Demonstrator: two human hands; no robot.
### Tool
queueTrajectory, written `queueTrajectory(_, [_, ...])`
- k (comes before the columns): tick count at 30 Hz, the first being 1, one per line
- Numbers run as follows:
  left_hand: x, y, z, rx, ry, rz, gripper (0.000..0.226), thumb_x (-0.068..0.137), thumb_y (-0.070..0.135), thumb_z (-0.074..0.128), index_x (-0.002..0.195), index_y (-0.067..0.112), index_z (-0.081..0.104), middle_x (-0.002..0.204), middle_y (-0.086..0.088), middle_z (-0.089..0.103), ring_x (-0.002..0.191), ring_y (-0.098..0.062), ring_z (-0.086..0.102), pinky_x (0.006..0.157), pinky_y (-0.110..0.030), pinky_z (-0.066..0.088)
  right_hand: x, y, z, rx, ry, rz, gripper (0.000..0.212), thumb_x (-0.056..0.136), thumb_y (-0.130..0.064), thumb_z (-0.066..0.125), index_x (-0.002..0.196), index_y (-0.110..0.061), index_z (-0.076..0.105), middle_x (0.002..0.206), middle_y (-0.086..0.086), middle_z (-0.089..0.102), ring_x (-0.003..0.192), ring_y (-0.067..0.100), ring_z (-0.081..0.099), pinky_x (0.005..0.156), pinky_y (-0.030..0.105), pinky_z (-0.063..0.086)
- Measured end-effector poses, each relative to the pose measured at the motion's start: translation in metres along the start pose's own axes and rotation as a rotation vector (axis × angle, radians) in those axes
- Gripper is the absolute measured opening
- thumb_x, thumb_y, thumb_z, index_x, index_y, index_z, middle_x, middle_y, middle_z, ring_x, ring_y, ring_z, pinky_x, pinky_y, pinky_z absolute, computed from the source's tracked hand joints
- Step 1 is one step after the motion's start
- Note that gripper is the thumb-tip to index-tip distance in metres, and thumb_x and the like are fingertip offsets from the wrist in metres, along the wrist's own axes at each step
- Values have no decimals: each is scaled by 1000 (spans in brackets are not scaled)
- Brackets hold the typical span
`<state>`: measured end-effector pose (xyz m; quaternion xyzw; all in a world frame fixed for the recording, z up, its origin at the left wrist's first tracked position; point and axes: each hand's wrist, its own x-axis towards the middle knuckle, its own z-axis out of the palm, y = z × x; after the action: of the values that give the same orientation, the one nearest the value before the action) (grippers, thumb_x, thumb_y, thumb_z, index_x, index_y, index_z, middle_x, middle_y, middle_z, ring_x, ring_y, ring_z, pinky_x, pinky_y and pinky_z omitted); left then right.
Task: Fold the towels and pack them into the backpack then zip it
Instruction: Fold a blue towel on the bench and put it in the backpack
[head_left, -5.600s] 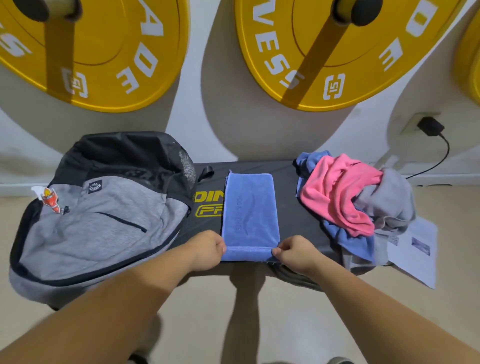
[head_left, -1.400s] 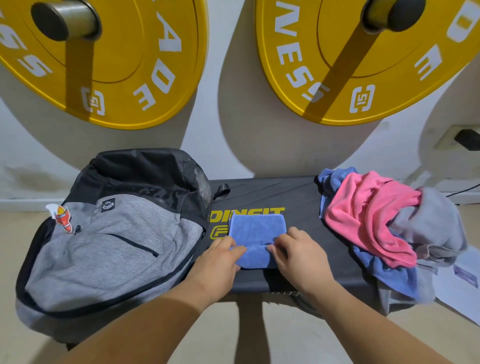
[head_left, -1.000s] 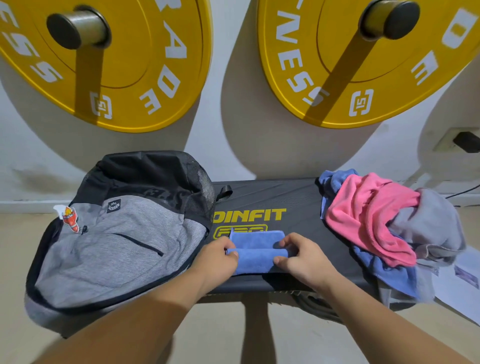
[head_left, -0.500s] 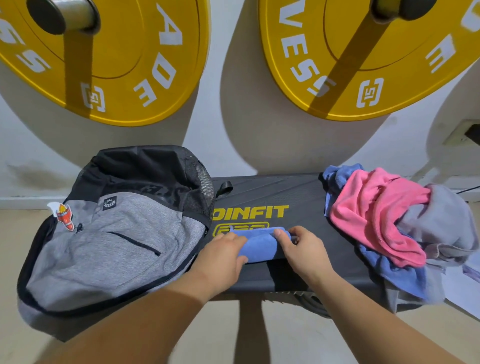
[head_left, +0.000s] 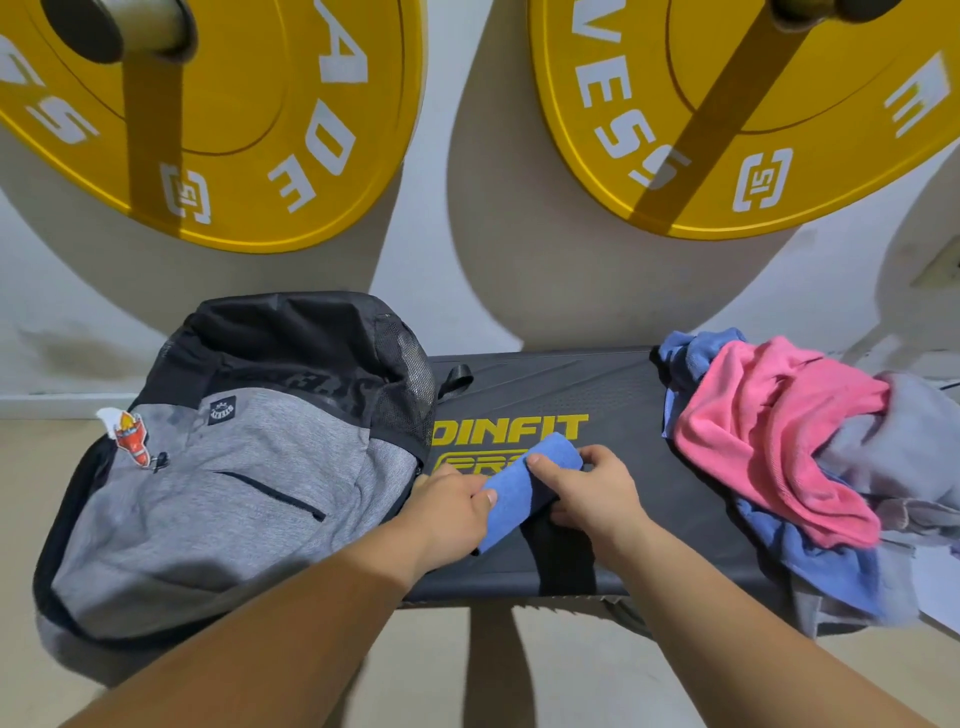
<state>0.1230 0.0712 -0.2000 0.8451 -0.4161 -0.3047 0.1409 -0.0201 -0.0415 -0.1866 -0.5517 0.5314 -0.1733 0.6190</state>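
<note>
Grey and black, the backpack (head_left: 208, 493) lies flat on the left end of the bench (head_left: 597, 395), its black top toward the wall. Just right of it, our left hand (head_left: 447, 512) grips the near end of the towel (head_left: 519, 483): the thumb lies on top, and the other fingers are hidden below it. The towel is blue and folded into a narrow bundle over the bench's yellow lettering; we cannot tell whether it touches the bench. Its long axis runs on a slant, the near end pointing toward us and the left, the far end toward the wall and the right. Our right hand (head_left: 597, 499) curls round the far half, one finger across the top and the thumb at the near edge, so the bundle sits between both hands. Well apart at the right end lies a loose pile (head_left: 769, 431), pink over blue and grey.
</note>
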Motion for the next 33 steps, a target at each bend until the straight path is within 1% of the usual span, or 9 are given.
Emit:
queueTrajectory(3, [-2, -7, 1, -81, -1, 43, 30, 99, 40, 43, 97, 21, 67, 102, -4, 50, 106, -27, 48, 101, -40, 42, -4, -8, 9, 116, -33, 52, 50, 80, -23, 85, 113, -15, 49, 100, 2, 61, 82, 17, 65, 84, 48, 62])
queueTrajectory(7, [-15, -10, -10, -283, -8, 104, 25, 93, 30, 60, 80, 9, 63, 75, -2, 54, 69, -13, 49, 71, -33, 44, -8, -16, 18, 256, -107, 56, 56, 79, -13, 84, 117, -15, 44, 106, 8, 63, 81, 23, 67, 80, 51, 61])
queueTrajectory(10, [-31, -3, -34, -464, -10, 11, 27, 70, 34, 74, 72, 11, 61, 84, -10, 66, 78, -21, 62, 78, -37, 49, -20, -29, 27, 252, -149, -14, 54, 77, -13, 84, 114, -17, 46, 100, 6, 63, 77, 22, 67, 58, 33, 57])
queueTrajectory(12, [-49, 7, -53, -612, -7, -58, 30, 55, 37, 74, 65, 20, 51, 73, -5, 54, 71, -22, 52, 72, -37, 39, -33, -44, 33, 301, -202, -27, 51, 80, -13, 82, 117, -17, 46, 96, 6, 65, 70, 19, 68, 51, 26, 52])
queueTrajectory(17, [-96, 20, -102, -900, 23, -87, 29, 54, 29, 77, 72, 19, 57, 68, -5, 57, 65, -22, 53, 63, -35, 41, -71, -87, 43, 380, -278, -58, 54, 83, -19, 81, 123, -19, 44, 112, 13, 71, 96, 34, 76, 80, 51, 63])
queueTrajectory(23, [-138, 3, -136, -861, 55, -35, 66, 69, 28, 83, 129, 30, 57, 110, -4, 77, 94, -21, 77, 90, -41, 59, -110, -113, 64, 191, -283, -177, 52, 83, -31, 81, 120, -27, 44, 118, 2, 67, 99, 26, 74, 84, 55, 61])
queueTrajectory(27, [-163, -21, -137, -783, 159, -46, 51, 84, 17, 73, 133, 26, 59, 103, 0, 78, 89, -14, 77, 88, -34, 61, -122, -117, 81, -68, -255, -335, 68, 80, -43, 80, 135, -30, 42, 125, -9, 61, 103, 11, 67, 89, 36, 59])
queueTrajectory(30, [-169, -40, -136, -739, 276, -118, 49, 91, 12, 69, 137, 22, 56, 102, 7, 70, 89, -11, 73, 78, -22, 56, -123, -113, 99, -315, -154, -437, 42, 93, -31, 67, 128, -25, 45, 103, -16, 60, 91, 11, 62, 82, 29, 53])
queueTrajectory(33, [-159, -61, -143, -721, 361, -237, 38, 89, 18, 68, 124, 27, 54, 101, 8, 64, 98, -21, 68, 88, -35, 57, -113, -95, 124, -653, -253, -499, 26, 90, -18, 58, 116, -20, 58, 106, -3, 66, 97, 22, 63, 86, 32, 52])
